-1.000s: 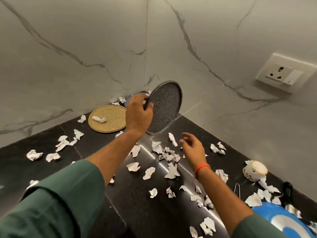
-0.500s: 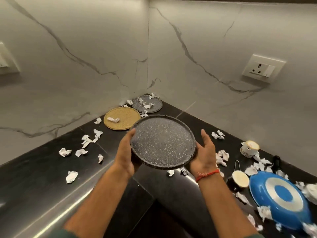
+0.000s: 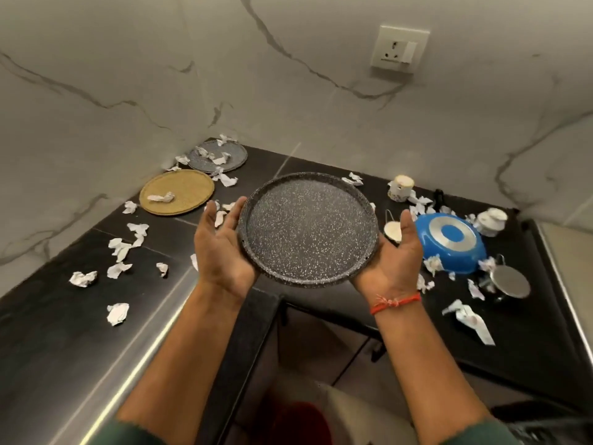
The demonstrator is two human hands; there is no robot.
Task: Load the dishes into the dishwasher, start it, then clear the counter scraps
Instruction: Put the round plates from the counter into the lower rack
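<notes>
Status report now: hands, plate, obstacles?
Both hands, left and right, hold speckled plate by its rim, above counter corner. Plate bare. Paper scraps litter counter.

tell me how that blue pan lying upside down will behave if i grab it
The blue pan looks rigid, so it probably won't flex. Its glossy sloped wall could slip under the fingers. It lies base up on its rim, so it likely won't roll, but it may scrape along the counter and push nearby paper scraps if shoved.

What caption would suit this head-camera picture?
Both hands, left and right, hold a speckled plate above a counter strewn with paper scraps.
</notes>
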